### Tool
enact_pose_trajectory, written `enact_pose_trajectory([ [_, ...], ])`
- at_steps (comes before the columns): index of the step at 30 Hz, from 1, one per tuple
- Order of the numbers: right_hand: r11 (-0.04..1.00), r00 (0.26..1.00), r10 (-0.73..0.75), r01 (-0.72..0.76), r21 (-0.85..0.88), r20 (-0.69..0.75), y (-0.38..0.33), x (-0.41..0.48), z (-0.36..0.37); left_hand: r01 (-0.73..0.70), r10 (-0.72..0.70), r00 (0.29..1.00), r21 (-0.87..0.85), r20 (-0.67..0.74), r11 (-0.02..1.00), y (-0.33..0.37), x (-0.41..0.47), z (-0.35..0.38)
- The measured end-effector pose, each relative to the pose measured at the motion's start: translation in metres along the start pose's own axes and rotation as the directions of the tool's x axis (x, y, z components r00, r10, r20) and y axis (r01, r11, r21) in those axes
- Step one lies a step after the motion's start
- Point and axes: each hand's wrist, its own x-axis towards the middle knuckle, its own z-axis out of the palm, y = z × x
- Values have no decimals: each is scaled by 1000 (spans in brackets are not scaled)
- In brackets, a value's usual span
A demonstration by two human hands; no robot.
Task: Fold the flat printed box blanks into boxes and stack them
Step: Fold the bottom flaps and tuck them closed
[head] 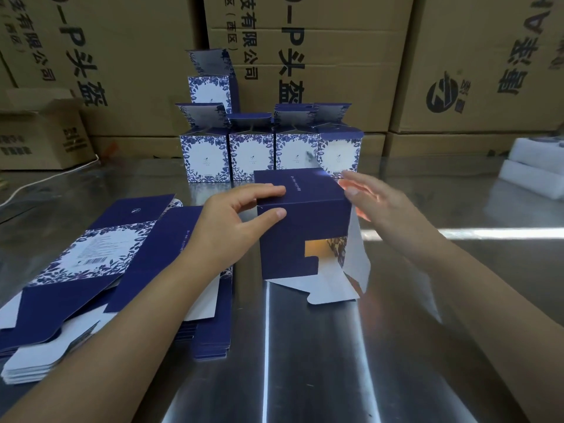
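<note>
Above the table (305,377), left hand (235,219) pinches the box (305,236) at its edge, right hand (377,203) flat-fingered beside it.

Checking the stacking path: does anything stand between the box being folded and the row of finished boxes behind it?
Nothing visible does. The half-folded box, gripped by the left hand, is directly before the finished boxes.

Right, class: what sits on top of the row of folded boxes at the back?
One folded box, lid flap raised, above the left end of the row. Raised flaps hide its base and which box carries it.
</note>
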Motion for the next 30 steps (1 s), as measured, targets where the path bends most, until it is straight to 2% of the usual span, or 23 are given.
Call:
enact_pose_trajectory([
  [2, 985, 982, 167, -169, 21, 84, 7, 4, -3, 4, -4, 1000, 17, -17, 1000, -1, -1, 0],
  [4, 967, 959, 254, -250, -43, 124, 15, 8, -4, 28, -27, 999, 28, -33, 999, -3, 0, -1],
  [6, 934, 934, 270, -194, -302, 235, 24, 7, -5, 57, -55, 997, 33, -54, 998, -4, 1, -2],
  [8, 824, 886, 310, -69, -562, 346, 29, 5, -3, 70, -67, 995, 40, -71, 997, -5, 2, -3],
  [10, 758, 868, 318, 9, -653, 381, 32, 1, 1, 67, -63, 995, 57, -75, 996, -5, 3, -3],
  [12, 762, 868, 280, 59, -645, 410, 31, 0, 2, 62, -57, 996, 69, -71, 996, -6, 3, -3],
  [14, 785, 865, 244, 89, -613, 438, 32, 1, 3, 63, -58, 996, 61, -71, 996, -6, 2, -2],
  [19, 878, 891, 236, -24, -479, 387, 32, 4, -4, 36, -29, 992, 56, -120, 998, -4, 2, -2],
  [22, 940, 926, 238, -143, -310, 293, 30, 5, -6, 62, -64, 983, -17, -172, 998, -5, 4, -3],
  [25, 983, 970, 171, -156, -101, 174, 26, 7, -8, 80, -104, 974, -126, -202, 989, -5, 5, -4],
  [27, 989, 984, 142, -147, 36, 107, 23, 9, -9, 91, -125, 977, -191, -174, 977, -5, 4, -2],
  [30, 962, 986, 145, -160, 223, 83, 22, 12, -12, 145, -161, 986, -274, -34, 951, -4, 1, 6],
])
